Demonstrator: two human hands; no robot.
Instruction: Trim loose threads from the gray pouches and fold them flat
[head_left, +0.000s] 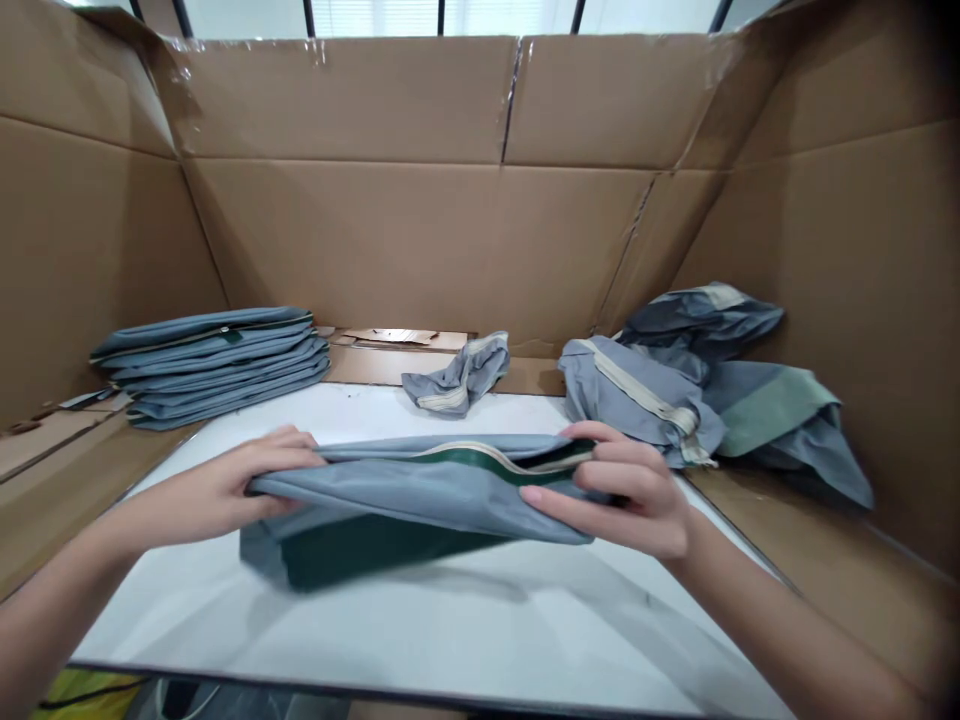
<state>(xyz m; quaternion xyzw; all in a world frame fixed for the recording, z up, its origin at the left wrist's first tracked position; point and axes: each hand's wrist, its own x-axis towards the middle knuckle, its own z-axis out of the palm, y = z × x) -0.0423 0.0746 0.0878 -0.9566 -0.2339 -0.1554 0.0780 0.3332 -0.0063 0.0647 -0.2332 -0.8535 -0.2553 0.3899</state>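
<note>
Right at the near edge, below the white tabletop (600,640) on the left, something yellow (82,692) shows, too cut off to make out. Above the near part of the tabletop, a person holds up a blue-grey pouch (435,495), one hand at each end, its long axis running left to right between them. The left hand (266,475) pinches the left end, fingers over the top and thumb underneath. The right hand (637,490) grips the right end, its fingers spread about the gap in the zip (480,450); how far any of them reach inside I can't tell. That is the relation that matters here: the opening faces up and gapes toward the right, so the right hand is the nearer one to it, while the left is well away at the other end. Beneath, a dark green panel (375,550) hangs over the tabletop, a little blurred. Farther off on the left stands a neat stack of similar pouches (225,365); at the far middle lies a small crumpled grey piece (465,378), and on the far right a loose heap of grey bags (637,385). Cardboard walls (420,240) close it all in, with windows (495,15) beyond.
</note>
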